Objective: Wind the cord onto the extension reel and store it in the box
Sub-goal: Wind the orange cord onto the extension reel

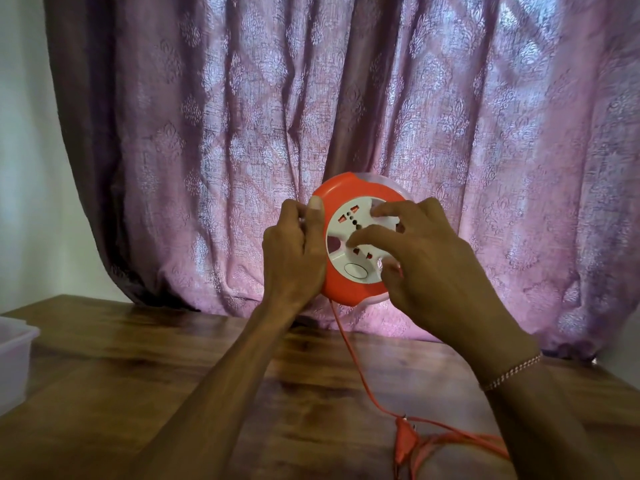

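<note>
Right hand (429,261), centre-right of frame: fingers (363,233) spread apart and pressed flat on the white hub (360,237) of the extension reel (349,237), index tip near the upper socket, another fingertip lower by the middle of the hub. Fingers open, not wrapped round anything. Thin beaded bracelet (512,370) on that wrist.

Left hand (294,251), just left of centre: clamped on the reel's left rim, thumb up on the orange front edge, other fingers curled behind & hidden by the hand.

Reel is held up in the air in the middle of the frame, above the table, its face towards the viewer. Round, smooth glossy plastic: orange outer ring, white spoked hub w/ pin sockets & an oval button low down, pale translucent back disc showing at top & bottom right edges. No readable brand or text; socket detail is small and soft.

Thin orange cord (349,351) drops from the reel's bottom edge down to the table, then lies in a loose tangle at lower right beside an orange plug (405,438). Tangle is partly covered by the right forearm & cut off by the bottom edge.

Table (138,393): dark wood, shiny, visible grain. Box (14,355): clear/frosted plastic tub at far left edge, mostly cut off, well apart from the reel. Behind: pink-mauve curtain (311,98), coarse weave w/ a faint floral motif, heavy folds, backlit.
</note>
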`<action>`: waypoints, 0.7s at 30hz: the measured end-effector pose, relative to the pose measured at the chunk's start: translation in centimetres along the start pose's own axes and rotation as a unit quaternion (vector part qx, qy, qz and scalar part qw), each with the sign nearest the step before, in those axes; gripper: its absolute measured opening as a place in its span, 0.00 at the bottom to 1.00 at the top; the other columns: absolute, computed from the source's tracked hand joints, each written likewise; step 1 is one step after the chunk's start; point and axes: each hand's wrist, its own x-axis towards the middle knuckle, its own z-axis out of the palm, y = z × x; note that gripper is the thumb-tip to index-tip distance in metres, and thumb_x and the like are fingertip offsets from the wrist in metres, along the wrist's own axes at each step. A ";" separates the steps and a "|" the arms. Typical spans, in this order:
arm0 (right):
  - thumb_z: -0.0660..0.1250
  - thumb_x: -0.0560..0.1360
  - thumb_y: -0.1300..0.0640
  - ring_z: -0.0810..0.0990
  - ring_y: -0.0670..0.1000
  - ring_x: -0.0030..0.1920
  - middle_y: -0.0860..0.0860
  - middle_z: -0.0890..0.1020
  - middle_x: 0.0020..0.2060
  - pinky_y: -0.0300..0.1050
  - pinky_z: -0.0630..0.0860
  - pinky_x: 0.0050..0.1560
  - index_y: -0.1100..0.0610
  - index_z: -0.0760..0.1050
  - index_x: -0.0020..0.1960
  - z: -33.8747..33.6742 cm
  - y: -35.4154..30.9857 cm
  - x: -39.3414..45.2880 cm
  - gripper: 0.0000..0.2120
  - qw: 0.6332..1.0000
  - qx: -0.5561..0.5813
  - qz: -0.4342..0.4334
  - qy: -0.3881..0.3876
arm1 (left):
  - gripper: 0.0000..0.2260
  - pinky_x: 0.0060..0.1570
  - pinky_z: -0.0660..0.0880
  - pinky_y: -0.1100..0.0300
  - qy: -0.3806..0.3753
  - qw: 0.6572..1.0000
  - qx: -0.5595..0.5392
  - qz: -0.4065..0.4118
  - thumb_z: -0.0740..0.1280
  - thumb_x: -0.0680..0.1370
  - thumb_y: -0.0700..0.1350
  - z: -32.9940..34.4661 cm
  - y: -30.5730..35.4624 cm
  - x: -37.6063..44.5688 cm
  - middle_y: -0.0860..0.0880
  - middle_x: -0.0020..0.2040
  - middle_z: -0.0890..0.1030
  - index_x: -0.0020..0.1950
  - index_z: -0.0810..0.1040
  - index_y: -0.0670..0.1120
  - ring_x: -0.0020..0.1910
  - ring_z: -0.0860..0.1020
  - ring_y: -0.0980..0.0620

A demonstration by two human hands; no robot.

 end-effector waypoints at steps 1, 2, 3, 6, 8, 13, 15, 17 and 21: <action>0.73 0.65 0.67 0.72 0.59 0.57 0.53 0.77 0.62 0.46 0.73 0.36 0.43 0.79 0.56 0.1 -0.1 0.0 0.26 1.000 -0.003 -0.001 -0.001 | 0.15 0.25 0.63 0.72 -0.001 1.000 -0.005 0.001 0.57 0.83 0.52 0.0 0.1 0.0 0.58 0.27 0.71 0.41 0.68 0.46 0.28 0.74 0.66; 0.73 0.65 0.67 0.72 0.60 0.58 0.54 0.77 0.62 0.47 0.73 0.37 0.42 0.80 0.56 0.2 -0.2 0.1 0.26 1.000 -0.008 -0.001 -0.002 | 0.15 0.25 0.63 0.72 0.001 1.000 -0.006 0.002 0.57 0.83 0.52 0.0 0.1 0.0 0.58 0.27 0.71 0.41 0.68 0.45 0.28 0.74 0.66; 0.73 0.65 0.67 0.72 0.60 0.58 0.54 0.77 0.63 0.47 0.74 0.37 0.41 0.80 0.57 0.4 -0.3 0.1 0.27 1.000 -0.015 0.000 -0.003 | 0.15 0.25 0.63 0.71 0.003 1.000 -0.006 0.003 0.56 0.83 0.53 0.0 0.1 0.1 0.58 0.27 0.72 0.41 0.68 0.46 0.28 0.74 0.65; 0.73 0.67 0.66 0.73 0.61 0.58 0.55 0.77 0.63 0.50 0.76 0.39 0.39 0.79 0.60 0.8 -0.4 0.1 0.29 0.999 -0.033 0.003 0.002 | 0.15 0.26 0.63 0.71 0.003 1.000 -0.003 0.003 0.56 0.82 0.54 0.0 -0.1 0.1 0.57 0.27 0.72 0.41 0.69 0.46 0.28 0.74 0.64; 0.72 0.68 0.64 0.74 0.61 0.57 0.55 0.78 0.62 0.50 0.76 0.39 0.38 0.79 0.60 0.9 -0.4 0.1 0.27 0.999 -0.046 0.005 0.014 | 0.14 0.26 0.63 0.72 0.000 1.000 0.005 0.009 0.56 0.83 0.53 0.2 -0.1 0.0 0.57 0.27 0.72 0.42 0.69 0.46 0.28 0.74 0.64; 0.68 0.68 0.57 0.75 0.58 0.54 0.53 0.79 0.55 0.47 0.74 0.40 0.34 0.76 0.62 0.7 -1.0 -0.3 0.26 0.997 -0.059 0.047 0.028 | 0.14 0.26 0.62 0.70 0.001 1.000 0.005 0.016 0.56 0.82 0.53 0.2 0.2 -0.2 0.57 0.26 0.71 0.41 0.68 0.48 0.27 0.74 0.62; 0.68 0.68 0.46 0.77 0.58 0.51 0.52 0.81 0.49 0.48 0.75 0.40 0.33 0.72 0.65 0.9 -1.4 -0.2 0.25 0.994 -0.043 0.098 0.036 | 0.14 0.28 0.62 0.63 0.004 1.000 0.007 0.014 0.56 0.82 0.54 0.2 0.2 -0.1 0.56 0.25 0.71 0.41 0.68 0.48 0.26 0.71 0.60; 0.63 0.69 0.32 0.81 0.59 0.47 0.50 0.85 0.44 0.49 0.78 0.41 0.37 0.72 0.67 1.1 -1.6 0.0 0.28 0.984 -0.019 0.163 0.067 | 0.14 0.29 0.62 0.60 0.006 1.000 0.008 0.014 0.56 0.82 0.54 0.2 0.3 -0.1 0.56 0.25 0.70 0.41 0.68 0.48 0.26 0.70 0.60; 0.53 0.70 0.26 0.83 0.60 0.44 0.51 0.86 0.39 0.52 0.80 0.41 0.45 0.74 0.67 1.4 -1.8 0.2 0.35 0.977 -0.028 0.197 0.078 | 0.13 0.27 0.64 0.74 -0.003 1.000 -0.005 0.016 0.58 0.83 0.50 0.2 0.7 -0.2 0.58 0.26 0.70 0.42 0.69 0.45 0.28 0.74 0.65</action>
